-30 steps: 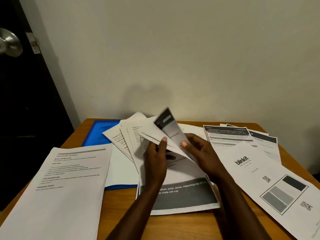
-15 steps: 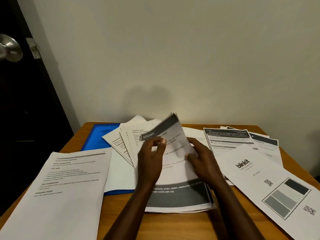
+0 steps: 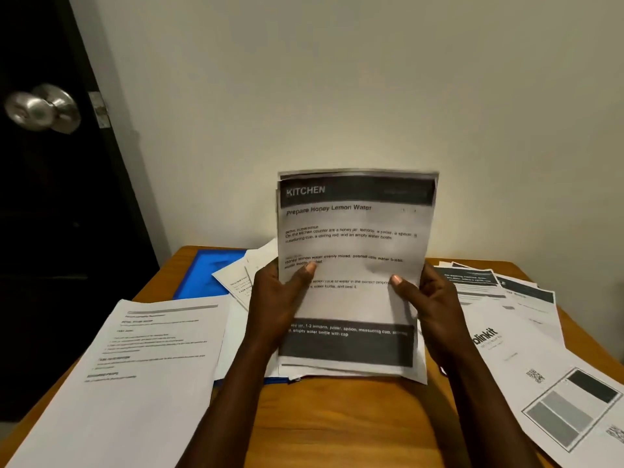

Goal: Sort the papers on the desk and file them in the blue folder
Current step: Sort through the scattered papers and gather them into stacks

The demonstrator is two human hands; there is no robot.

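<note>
I hold a small stack of printed sheets upright over the middle of the desk; its top page, the KITCHEN sheet (image 3: 354, 244), has a dark header band. My left hand (image 3: 278, 305) grips the stack's left edge with the thumb across the front. My right hand (image 3: 429, 304) grips the right edge the same way. The blue folder (image 3: 206, 276) lies flat at the back left, mostly covered by loose papers (image 3: 241, 275). A text page (image 3: 141, 359) lies at the left. Several sheets, one marked blinkit (image 3: 506, 349), fan out at the right.
The wooden desk (image 3: 341, 423) stands against a pale wall. A dark door with a metal knob (image 3: 42, 108) is at the left. Bare wood shows between my forearms at the front edge.
The stack, earlier lying on the desk while my fingers leafed through its pages, has been raised upright and squared, with both hands now at its sides.
</note>
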